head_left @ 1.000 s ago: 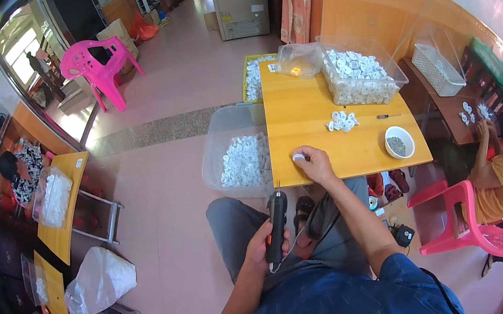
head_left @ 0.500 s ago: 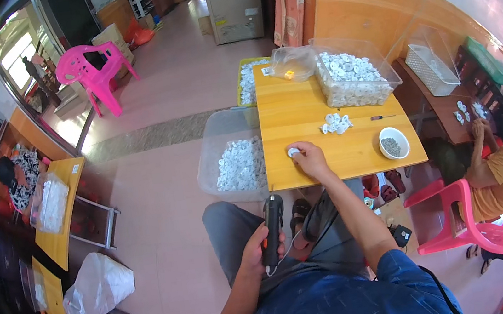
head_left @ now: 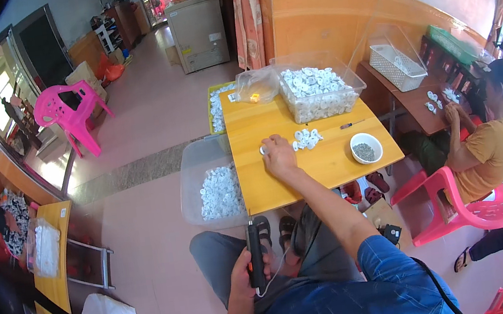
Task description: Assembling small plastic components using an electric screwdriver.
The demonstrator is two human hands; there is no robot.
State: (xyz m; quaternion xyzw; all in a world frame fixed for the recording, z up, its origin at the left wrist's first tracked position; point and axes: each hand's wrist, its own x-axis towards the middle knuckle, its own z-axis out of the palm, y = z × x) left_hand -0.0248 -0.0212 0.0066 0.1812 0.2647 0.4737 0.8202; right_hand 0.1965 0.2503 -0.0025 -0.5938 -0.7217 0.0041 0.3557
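My left hand [head_left: 240,275] is wrapped around a black corded electric screwdriver [head_left: 255,255], held upright over my lap with its bit pointing away from me. On the yellow table [head_left: 262,187], my right hand [head_left: 279,156] rests palm down with its fingers bent. A small round white plastic part [head_left: 263,150] shows at its left side, gripped by the fingers, which partly cover it. Just right of that hand lies a small pile of white plastic parts [head_left: 308,139]. Further right are a thin screwdriver [head_left: 352,124] and a white bowl [head_left: 376,140] of small metal screws.
A clear bin [head_left: 327,107] heaped with white parts stands at the table's back. Another clear bin [head_left: 192,206] of parts sits left of the table, beside a yellow tray [head_left: 215,128]. A co-worker [head_left: 489,154] sits at right on a pink chair [head_left: 422,198].
My right hand has moved away from me across the table, towards the small pile, with the white part. My left hand still holds the electric screwdriver. The whole view has shifted.
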